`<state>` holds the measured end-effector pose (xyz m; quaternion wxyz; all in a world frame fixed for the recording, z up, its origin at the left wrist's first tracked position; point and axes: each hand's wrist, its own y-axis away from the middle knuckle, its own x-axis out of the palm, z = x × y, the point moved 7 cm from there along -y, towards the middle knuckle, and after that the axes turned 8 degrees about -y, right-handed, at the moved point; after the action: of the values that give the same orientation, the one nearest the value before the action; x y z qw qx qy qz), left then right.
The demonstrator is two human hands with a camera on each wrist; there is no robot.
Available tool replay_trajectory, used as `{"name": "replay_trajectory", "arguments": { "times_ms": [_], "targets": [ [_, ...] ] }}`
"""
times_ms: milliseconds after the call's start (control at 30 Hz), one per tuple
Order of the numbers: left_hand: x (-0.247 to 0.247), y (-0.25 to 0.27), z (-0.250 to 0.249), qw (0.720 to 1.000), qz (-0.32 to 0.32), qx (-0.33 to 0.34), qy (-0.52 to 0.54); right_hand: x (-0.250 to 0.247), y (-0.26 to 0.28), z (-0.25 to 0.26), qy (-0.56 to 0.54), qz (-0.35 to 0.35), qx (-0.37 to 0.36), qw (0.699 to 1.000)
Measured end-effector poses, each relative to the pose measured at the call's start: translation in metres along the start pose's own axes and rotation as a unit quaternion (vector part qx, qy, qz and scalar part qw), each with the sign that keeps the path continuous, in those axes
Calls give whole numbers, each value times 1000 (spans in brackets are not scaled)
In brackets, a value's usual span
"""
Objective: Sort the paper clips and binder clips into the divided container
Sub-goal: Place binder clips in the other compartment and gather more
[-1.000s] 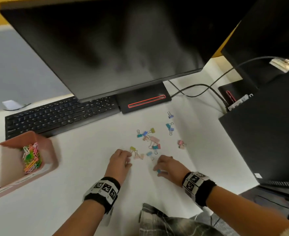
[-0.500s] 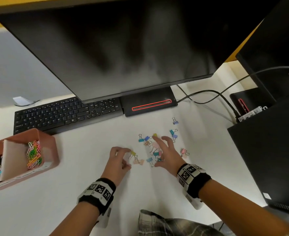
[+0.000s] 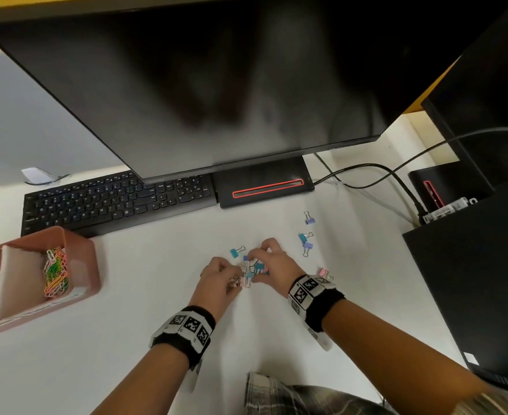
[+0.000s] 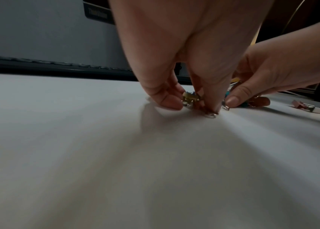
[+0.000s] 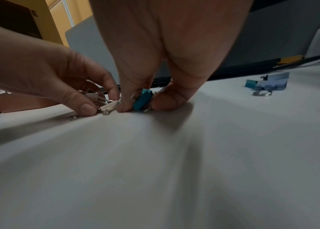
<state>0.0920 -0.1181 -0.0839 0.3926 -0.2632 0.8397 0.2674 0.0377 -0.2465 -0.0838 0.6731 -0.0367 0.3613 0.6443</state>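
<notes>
The binder clips (image 3: 251, 272) lay bunched on the white desk (image 3: 144, 295), directly between the two sets of fingertips and touching both. The left hand (image 3: 216, 280) had its thumb and fingers curled down and pinched on a yellowish clip (image 4: 190, 97) at the left edge of the bunch; the right hand (image 3: 275, 265) had thumb and fingers closed round a teal clip (image 5: 142, 99) at the right edge, that clip standing on end with its long axis roughly upright. Both hands were equally near the bunch; neither had to reach. How many clips each hand held could not be told. Loose clips remained beyond the fingers: a blue one (image 3: 236, 252) just past the left fingertips, a blue and purple pair (image 3: 306, 242) past and to the right of the right fingertips, a purple one (image 3: 309, 218) farther still, and a pink one (image 3: 324, 273) just beside the right wrist. The divided container (image 3: 81, 265) stood well apart to the left of the left hand, with paper clips (image 3: 55, 274) in its near-side compartment and binder clips, judged so by their shape, in the one farther left. Judged from this, the carry would run leftward over bare desk, the keyboard (image 3: 117, 202) lying beyond that path.
</notes>
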Motion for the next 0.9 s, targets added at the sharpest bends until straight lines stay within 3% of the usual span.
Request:
{"name": "replay_trajectory", "arguments": {
  "times_ms": [200,633,767,900],
  "targets": [
    [-7,1,11,999,-8,-32,34,2,0,-1,7,-13,10,1000],
    [-38,25,45,987,-45,-147,56,-3,2,21,-75,-100,-82,989],
    [-90,52,62,970,-121,-158,139,-6,-1,64,-87,-107,-137,981],
    [-168,100,95,949,-212,-179,150,20,-18,149,-92,-58,-202,973]
  ]
}}
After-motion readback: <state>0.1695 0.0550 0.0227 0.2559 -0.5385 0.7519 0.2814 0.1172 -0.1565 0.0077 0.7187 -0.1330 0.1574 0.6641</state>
